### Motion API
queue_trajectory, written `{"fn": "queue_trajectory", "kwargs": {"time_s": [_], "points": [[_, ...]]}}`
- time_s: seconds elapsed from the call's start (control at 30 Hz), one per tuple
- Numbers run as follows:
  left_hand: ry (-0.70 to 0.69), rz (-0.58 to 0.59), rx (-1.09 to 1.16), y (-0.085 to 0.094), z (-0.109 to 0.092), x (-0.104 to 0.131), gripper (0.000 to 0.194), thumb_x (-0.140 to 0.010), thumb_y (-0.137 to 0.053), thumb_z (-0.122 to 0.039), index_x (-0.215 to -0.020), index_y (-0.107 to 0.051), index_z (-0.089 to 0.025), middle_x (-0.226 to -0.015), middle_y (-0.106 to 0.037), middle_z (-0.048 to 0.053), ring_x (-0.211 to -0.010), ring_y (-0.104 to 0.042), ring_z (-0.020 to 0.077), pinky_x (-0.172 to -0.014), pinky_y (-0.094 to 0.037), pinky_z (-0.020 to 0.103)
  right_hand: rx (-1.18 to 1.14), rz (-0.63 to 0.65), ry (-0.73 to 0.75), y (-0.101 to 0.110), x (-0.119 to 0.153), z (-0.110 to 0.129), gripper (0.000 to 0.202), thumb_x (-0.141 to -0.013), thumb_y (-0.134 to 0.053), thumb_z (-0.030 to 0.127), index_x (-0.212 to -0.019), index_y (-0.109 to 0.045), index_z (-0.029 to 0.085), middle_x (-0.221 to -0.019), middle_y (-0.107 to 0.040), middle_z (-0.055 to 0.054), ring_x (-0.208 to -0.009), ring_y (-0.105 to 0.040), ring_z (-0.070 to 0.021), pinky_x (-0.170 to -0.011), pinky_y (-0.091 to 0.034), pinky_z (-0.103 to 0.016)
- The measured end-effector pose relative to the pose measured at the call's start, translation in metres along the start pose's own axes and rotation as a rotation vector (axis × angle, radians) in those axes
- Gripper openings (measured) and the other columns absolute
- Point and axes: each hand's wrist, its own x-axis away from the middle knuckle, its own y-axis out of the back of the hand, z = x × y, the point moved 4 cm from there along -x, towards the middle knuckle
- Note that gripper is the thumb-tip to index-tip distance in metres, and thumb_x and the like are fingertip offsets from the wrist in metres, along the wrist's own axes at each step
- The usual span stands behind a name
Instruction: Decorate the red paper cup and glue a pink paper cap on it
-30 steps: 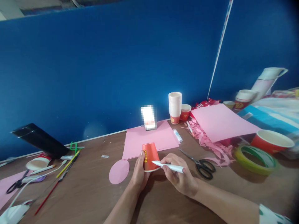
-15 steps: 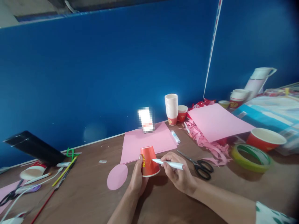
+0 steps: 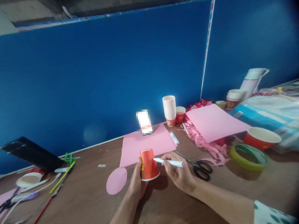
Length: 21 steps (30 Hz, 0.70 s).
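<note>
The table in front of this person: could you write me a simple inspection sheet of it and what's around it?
Surface: brown table, with pink sheets lying towards its back edge.
Things in hand: red cup, base end up; white pen, tip at the cup's side, contact unclear.
Clutter: black-handled scissors, pink paper shreds and a tape roll, all on the right.
Hands: left hand holds the cup; right hand grips the pen.
Cables: white cable on the left.
Surroundings: blue wall behind.
</note>
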Motion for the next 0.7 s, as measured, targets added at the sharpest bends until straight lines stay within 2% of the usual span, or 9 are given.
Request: {"fn": "queue_trajectory", "kwargs": {"time_s": [0.27, 0.7], "points": [[0.022, 0.030, 0.017, 0.0010, 0.0005, -0.0004, 0.036, -0.081, -0.060, -0.040, -0.095, -0.067, -0.008, -0.090, -0.071, 0.011, -0.095, -0.064, 0.0257, -0.093, -0.045, 0.037, -0.001, 0.005, -0.071, 0.0012, 0.0007, -0.0068, 0.012, -0.091, -0.044, 0.016, -0.088, -0.055, 0.018, -0.074, -0.059, -0.003, -0.069, -0.059, -0.0152, -0.067, -0.048, -0.026], [0.039, 0.051, 0.028, 0.0018, 0.0014, 0.0004, 0.036, -0.083, -0.058, -0.039, -0.097, -0.068, -0.008, -0.092, -0.072, 0.012, -0.097, -0.064, 0.0263, -0.096, -0.043, 0.038, 0.002, -0.019, -0.068, 0.0028, 0.0000, -0.0043, 0.011, -0.090, -0.045, 0.017, -0.088, -0.056, 0.018, -0.075, -0.060, -0.003, -0.068, -0.060, -0.0151, -0.067, -0.048, -0.026]]}}
